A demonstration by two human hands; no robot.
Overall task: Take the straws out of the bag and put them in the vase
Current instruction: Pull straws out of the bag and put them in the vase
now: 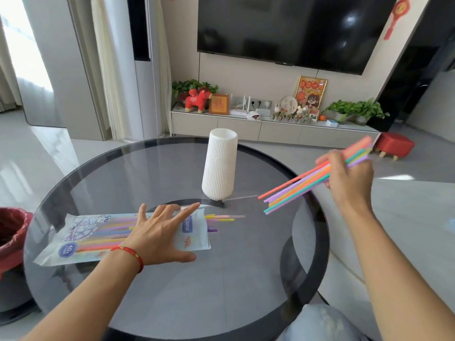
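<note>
Nearest the camera, a pale-blue clothed knee (322, 323) shows under the near rim of the round smoked-glass table (221, 286). On the glass, the left hand (157, 232) lies palm-down with its fingers straight and fanned wide, pressing flat on the plastic straw bag (81, 237); a red cord bracelet (130, 254) circles that wrist. The bag lies lengthwise under the palm, its printed end stretching out past the wrist side and its open mouth just beyond the fingertips — there, the ends of a few loose straws (222, 219), yellow, pink and purple, poke out onto the table. Through the clear plastic more coloured straws show under the left fingers. Off to the other side and raised above the table, the right hand (349, 173) has its fingers curled round a bundle of straws (295, 188), orange, purple, yellow and green, gripped near the upper end; the longer free part slants down from the fingers towards the table without touching it, and the short part sticks up past the knuckles. Beyond the left fingertips, and well apart from the low tips of the bundle, stands the white ribbed vase (220, 166), upright on a small dark foot, its mouth open. At the left edge sits a bin with a red liner (9, 232). Farther back are a red stool (395, 145), a low TV cabinet (246, 127) bearing a red plush toy (198, 99) and potted plants (357, 109), and a wall-mounted television (283, 28).
</note>
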